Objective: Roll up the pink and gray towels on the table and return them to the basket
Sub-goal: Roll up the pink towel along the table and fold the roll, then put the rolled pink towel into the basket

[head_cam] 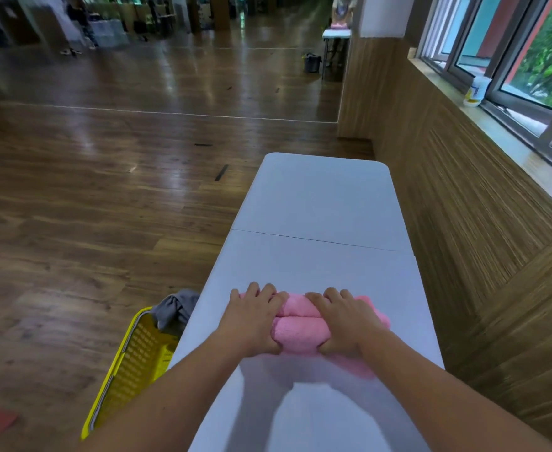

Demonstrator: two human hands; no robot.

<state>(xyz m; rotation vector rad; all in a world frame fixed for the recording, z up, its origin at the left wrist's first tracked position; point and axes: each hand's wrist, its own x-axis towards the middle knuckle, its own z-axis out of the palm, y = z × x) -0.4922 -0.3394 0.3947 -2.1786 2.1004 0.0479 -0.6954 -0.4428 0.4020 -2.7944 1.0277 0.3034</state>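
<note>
A: How does the pink towel look from where you stand?

B: Fluffy and thick, mostly rolled. It lies crosswise on the near half of the white table, and a crease runs along it, so it reads as two fat pink folds stacked near and far. A flat bit of pink spreads out on the table under the right wrist.

A: And the hands?

B: Both are on it. The left hand clamps the left end and the right hand the right end. The fingers curl over the top and the thumbs are tucked in at the near side.

A: Where's the basket?

B: The yellow basket (the slotted plastic kind) sits low on the left, tight against the table's edge. The gray towel is bunched, unrolled, at its far end. I can't tell what else is inside, because an arm covers part of it.
</note>
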